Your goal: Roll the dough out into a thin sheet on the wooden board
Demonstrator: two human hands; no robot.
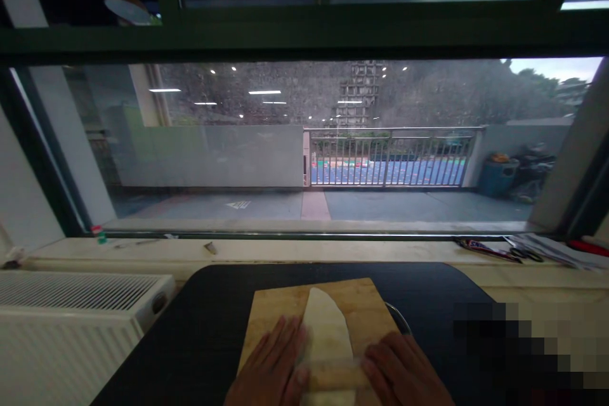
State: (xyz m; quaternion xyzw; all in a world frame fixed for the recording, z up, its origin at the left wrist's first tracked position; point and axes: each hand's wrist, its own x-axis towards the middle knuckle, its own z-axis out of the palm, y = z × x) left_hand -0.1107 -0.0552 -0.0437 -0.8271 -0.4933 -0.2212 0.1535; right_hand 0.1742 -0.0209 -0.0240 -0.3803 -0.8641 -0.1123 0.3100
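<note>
A long pale sheet of dough (pixel 328 323) lies on a wooden board (pixel 366 304), narrowing to a rounded tip at the far end. Across its near part runs a light wooden rolling pin (pixel 335 375), blurred by motion. My left hand (pixel 271 365) covers the pin's left end, with fingers stretched forward beside the dough's left edge and the thumb near the pin. At the other end, my right hand (pixel 402 368) is closed over the pin with bent fingers. Both ends of the pin are hidden under my hands.
The board rests on a dark table (pixel 209 317). Behind its right edge shows a curved metal rim (pixel 398 317). A white radiator (pixel 80 323) stands at left. Scissors (pixel 526 254) and papers (pixel 561 250) lie on the windowsill (pixel 333 250), below a wide window.
</note>
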